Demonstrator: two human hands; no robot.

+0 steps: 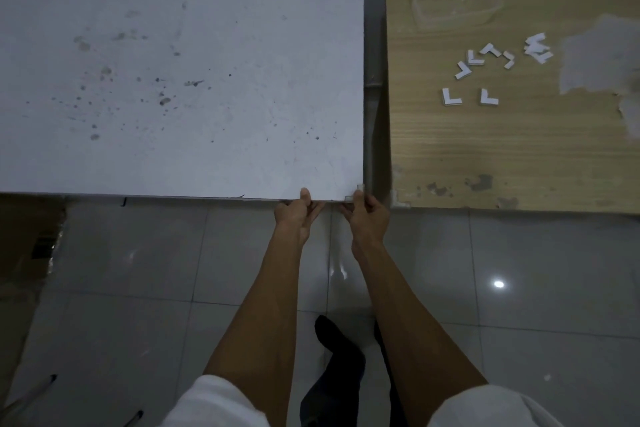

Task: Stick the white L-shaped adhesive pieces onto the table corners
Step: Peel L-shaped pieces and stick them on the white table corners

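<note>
In the head view, the person stands before the white table (180,80). The right hand (367,218) pinches a white L-shaped piece (354,195) tightly against the near right corner of this table. The left hand (297,215) grips the near edge just beside it, with the thumb on top and the fingers below. On the wooden table (519,156) at the right, the loose L-shaped pieces (485,76) lie near its middle. A clear container (457,0) stands near its far edge.
</note>
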